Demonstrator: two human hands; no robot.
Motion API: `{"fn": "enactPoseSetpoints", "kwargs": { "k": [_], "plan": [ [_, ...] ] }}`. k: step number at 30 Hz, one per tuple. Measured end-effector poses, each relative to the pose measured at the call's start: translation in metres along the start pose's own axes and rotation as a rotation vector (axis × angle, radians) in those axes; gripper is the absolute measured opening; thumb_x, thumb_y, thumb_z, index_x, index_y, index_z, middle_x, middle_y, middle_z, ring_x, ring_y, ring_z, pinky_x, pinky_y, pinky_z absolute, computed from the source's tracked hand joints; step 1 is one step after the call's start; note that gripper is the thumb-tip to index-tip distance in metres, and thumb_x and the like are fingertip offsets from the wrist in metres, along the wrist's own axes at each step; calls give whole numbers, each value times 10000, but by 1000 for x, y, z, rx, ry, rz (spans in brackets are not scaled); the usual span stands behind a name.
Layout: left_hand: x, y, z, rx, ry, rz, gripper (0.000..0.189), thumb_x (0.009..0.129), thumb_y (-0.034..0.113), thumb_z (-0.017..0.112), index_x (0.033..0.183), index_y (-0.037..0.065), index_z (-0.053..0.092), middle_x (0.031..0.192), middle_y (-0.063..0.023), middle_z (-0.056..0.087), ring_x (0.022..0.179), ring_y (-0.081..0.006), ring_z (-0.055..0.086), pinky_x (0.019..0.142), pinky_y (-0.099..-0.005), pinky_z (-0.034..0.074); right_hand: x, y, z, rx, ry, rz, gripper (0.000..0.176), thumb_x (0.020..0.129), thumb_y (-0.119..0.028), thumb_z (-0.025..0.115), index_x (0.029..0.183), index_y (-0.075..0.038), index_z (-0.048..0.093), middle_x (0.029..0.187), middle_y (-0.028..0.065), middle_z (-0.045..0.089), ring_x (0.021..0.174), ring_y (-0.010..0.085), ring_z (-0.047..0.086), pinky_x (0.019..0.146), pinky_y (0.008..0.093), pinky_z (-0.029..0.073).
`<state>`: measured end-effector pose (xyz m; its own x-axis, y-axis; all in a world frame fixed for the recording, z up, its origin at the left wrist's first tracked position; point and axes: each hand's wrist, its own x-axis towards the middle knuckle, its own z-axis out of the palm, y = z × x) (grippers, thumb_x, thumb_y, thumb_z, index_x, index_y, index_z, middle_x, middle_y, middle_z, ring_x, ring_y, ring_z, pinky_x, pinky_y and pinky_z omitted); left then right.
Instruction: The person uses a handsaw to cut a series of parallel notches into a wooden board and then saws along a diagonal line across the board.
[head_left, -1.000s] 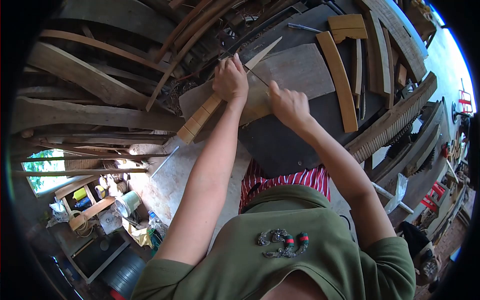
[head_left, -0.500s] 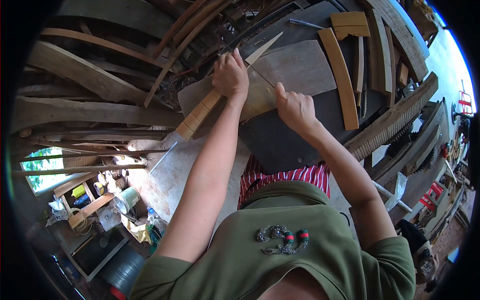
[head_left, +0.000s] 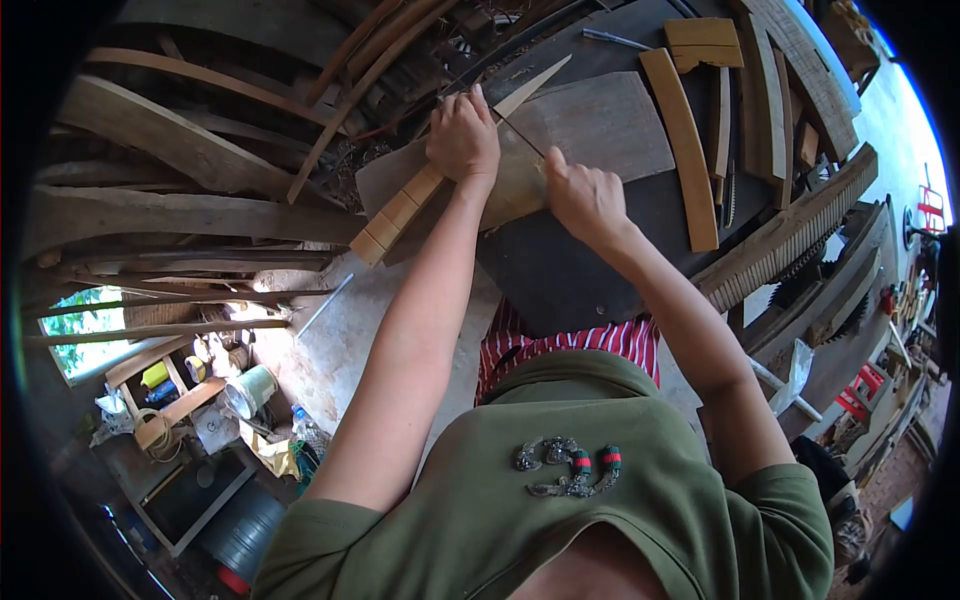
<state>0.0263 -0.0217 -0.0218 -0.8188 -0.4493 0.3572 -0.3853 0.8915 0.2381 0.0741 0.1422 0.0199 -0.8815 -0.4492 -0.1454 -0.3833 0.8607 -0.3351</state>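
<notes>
My left hand (head_left: 463, 138) is closed over a long tapered wooden piece (head_left: 398, 214) and presses it on a flat wooden board (head_left: 610, 125). The piece's narrow tip points away from me, and its wide end, marked by several cross lines, sticks out past the board towards me. In my closed right hand (head_left: 587, 200) is a thin, dark, rod-like tool (head_left: 522, 137). It reaches across the wooden piece just beside my left hand. Its exact kind cannot be made out, and its far end is partly hidden by the left fingers.
A curved wooden strip (head_left: 683, 150), a notched block (head_left: 703, 45) and a metal rod (head_left: 614, 39) lie on the dark bench (head_left: 560, 280). Long timbers (head_left: 180, 225) crowd the left side. A grooved beam (head_left: 790, 230) and toothed blades stand at right. A bucket (head_left: 250, 391) is lower left.
My right hand has shifted slightly up and left, towards my left hand, with the thin tool sliding along across the wood. My left hand keeps its hold on the wooden piece.
</notes>
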Motion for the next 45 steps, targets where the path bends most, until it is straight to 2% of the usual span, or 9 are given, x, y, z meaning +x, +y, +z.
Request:
{"fn": "enactPoseSetpoints", "kwargs": {
  "k": [4, 6, 13, 17, 19, 31, 37, 43, 45],
  "plan": [
    [0, 2, -5, 13, -23, 3, 455, 1010, 412, 388, 812, 108, 664, 913, -47, 653, 879, -269, 643, 668, -464, 538, 51, -11, 22, 49, 111, -52, 112, 901, -145, 473, 991, -77, 468, 728, 188, 681, 697, 368, 691, 564, 486, 527],
    [-1, 3, -7, 37, 8, 27, 407, 993, 382, 447, 795, 110, 675, 906, -33, 683, 841, -248, 654, 653, -401, 552, 45, -9, 20, 45, 101, -45, 112, 901, -148, 474, 985, -74, 474, 729, 189, 681, 696, 370, 691, 563, 484, 528],
    [-1, 3, -4, -1, 0, -5, 444, 1005, 409, 406, 806, 110, 666, 894, -42, 652, 867, -264, 643, 658, -458, 540, -1, -1, -4, -35, -25, -6, 123, 892, -148, 477, 940, -64, 552, 730, 161, 701, 690, 308, 714, 587, 430, 554],
    [0, 3, -7, 6, -1, 0, 443, 1006, 404, 404, 812, 108, 671, 899, -43, 657, 866, -267, 644, 663, -457, 540, 48, -13, 13, 17, 106, -31, 125, 892, -147, 477, 936, -53, 547, 753, 164, 707, 710, 317, 717, 609, 434, 557],
    [0, 2, -4, -2, 32, 14, 443, 1008, 399, 400, 824, 105, 677, 908, -45, 659, 867, -273, 645, 667, -456, 539, 61, -17, 13, 126, 31, -19, 157, 902, -167, 461, 984, -41, 506, 813, 220, 689, 776, 387, 694, 648, 498, 538],
    [-8, 5, -11, -35, 139, 29, 395, 980, 390, 471, 793, 113, 680, 876, -36, 645, 861, -257, 623, 703, -417, 519, 48, -20, 0, 100, 36, 9, 208, 902, -178, 464, 1009, -47, 585, 858, 228, 692, 806, 388, 698, 690, 501, 545],
    [-10, -1, -15, -44, 125, 56, 392, 985, 392, 460, 821, 119, 689, 875, -35, 645, 840, -252, 621, 701, -401, 528, 67, -15, -7, 224, -118, 42, 283, 959, -263, 422, 1058, -68, 600, 977, 228, 685, 939, 420, 657, 799, 520, 512],
    [-9, 0, -17, -87, 106, 19, 414, 989, 401, 449, 818, 112, 692, 856, -42, 643, 841, -255, 621, 705, -396, 532, 51, -12, 4, 68, -20, -4, 188, 949, -234, 466, 1031, -91, 558, 877, 218, 680, 842, 451, 641, 736, 558, 481],
    [-9, -2, -20, -120, 147, 41, 434, 994, 406, 435, 827, 106, 700, 861, -46, 652, 846, -258, 628, 718, -396, 537, 42, -17, 13, 243, 191, -37, 121, 942, -182, 492, 1019, -92, 517, 836, 197, 683, 796, 448, 647, 701, 564, 482]
  ]
}}
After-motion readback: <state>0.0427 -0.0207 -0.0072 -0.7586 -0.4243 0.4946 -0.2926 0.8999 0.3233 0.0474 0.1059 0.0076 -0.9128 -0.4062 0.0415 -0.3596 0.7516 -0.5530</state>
